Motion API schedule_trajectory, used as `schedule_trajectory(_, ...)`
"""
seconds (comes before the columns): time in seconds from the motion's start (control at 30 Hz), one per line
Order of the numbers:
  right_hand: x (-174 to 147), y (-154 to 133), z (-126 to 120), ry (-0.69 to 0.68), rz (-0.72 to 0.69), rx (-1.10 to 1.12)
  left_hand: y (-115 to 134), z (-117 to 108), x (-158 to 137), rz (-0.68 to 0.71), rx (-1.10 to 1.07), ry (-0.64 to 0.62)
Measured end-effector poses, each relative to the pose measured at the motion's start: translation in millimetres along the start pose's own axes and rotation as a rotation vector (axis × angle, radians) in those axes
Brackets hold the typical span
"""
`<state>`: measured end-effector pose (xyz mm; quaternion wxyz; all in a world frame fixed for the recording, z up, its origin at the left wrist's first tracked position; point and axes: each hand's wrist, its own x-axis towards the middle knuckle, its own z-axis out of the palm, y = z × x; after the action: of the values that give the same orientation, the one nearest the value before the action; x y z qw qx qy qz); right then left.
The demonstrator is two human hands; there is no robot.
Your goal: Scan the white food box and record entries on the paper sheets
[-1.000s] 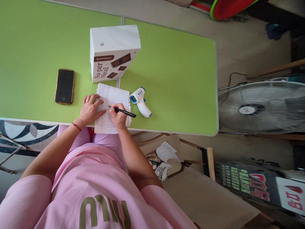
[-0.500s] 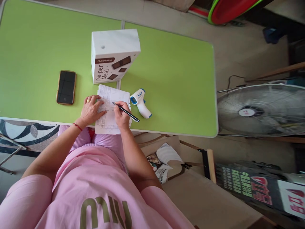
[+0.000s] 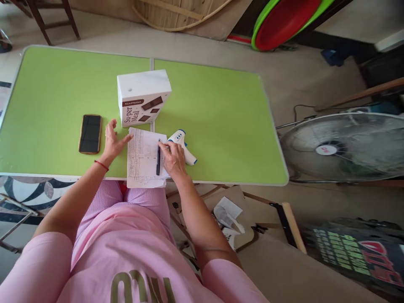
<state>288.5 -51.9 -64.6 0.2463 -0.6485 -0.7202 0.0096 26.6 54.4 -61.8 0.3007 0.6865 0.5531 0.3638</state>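
My left hand (image 3: 113, 142) is open, its fingers raised and spread, with the thumb at the left edge of a handwritten notebook (image 3: 138, 162). A black pen (image 3: 158, 160) lies lengthwise on the page's right side. My right hand (image 3: 175, 160) has its fingers stretched out over the notebook's right edge, the fingertips close to the pen's upper end; whether they touch it is unclear. Just behind that hand is a white and blue infrared thermometer (image 3: 178, 135), partly covered by the fingers. A white Su-per Meal box (image 3: 143, 83) stands upright beyond the notebook.
A smartphone (image 3: 90, 134) in a brown case lies left of my left hand on the green folding table (image 3: 217, 118). Right of the table stands a large fan (image 3: 326, 150). Papers (image 3: 227, 212) rest on a beige chair beside me. Red and green basins (image 3: 285, 25) lean at the back.
The pen has left my right hand and now lies on the notebook. That hand has opened and shifted right, towards the thermometer. My left hand has lifted mostly off the page, moving left.
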Motion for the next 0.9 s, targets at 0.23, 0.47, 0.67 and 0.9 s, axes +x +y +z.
schedule_trajectory(0.23, 2.0, 18.0, -11.3, 0.213, 0.293, -0.052, -12.7, 3.7, 86.3, 0.014, -0.168, -0.026)
schedule_trajectory(0.47, 11.1, 35.1, -29.7, -0.21, 0.626, 0.014, 6.8, -7.5, 76.4, 0.107, -0.457, 0.072)
schedule_trajectory(0.67, -2.5, -24.9, -35.2, 0.21, 0.642, 0.672, 24.9, -21.7, 20.4, 0.049, -0.456, 0.084)
schedule_trajectory(0.9, -12.2, -112.6, -24.9, -0.054, 0.673, 1.166, 26.9, -21.4, -7.6, 0.147, -0.158, 0.069)
